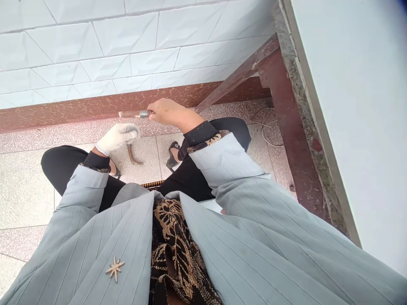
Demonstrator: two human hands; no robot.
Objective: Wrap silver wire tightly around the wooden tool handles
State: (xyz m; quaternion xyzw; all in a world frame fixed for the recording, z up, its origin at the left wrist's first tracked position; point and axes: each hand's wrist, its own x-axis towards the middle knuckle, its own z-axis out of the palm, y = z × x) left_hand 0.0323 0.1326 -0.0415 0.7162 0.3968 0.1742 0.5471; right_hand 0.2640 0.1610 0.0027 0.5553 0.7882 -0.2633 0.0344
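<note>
My right hand, bare, is closed on one end of a brown wooden stick. Silver wire is wound around the stick close to my fingertips, and its far end points left. Lower and to the left, my left hand wears a white knit glove. Its fingers are closed on a pale, round, ring-like thing, too blurred to name. Just beneath that hand shows a brown curved stick with a bent lower end; I cannot tell whether it is held or lies on the floor.
A white tiled wall with a reddish skirting stands in front. On the right are a dark red table frame with a slanted brace and a white tabletop. A pale cable lies on the speckled floor.
</note>
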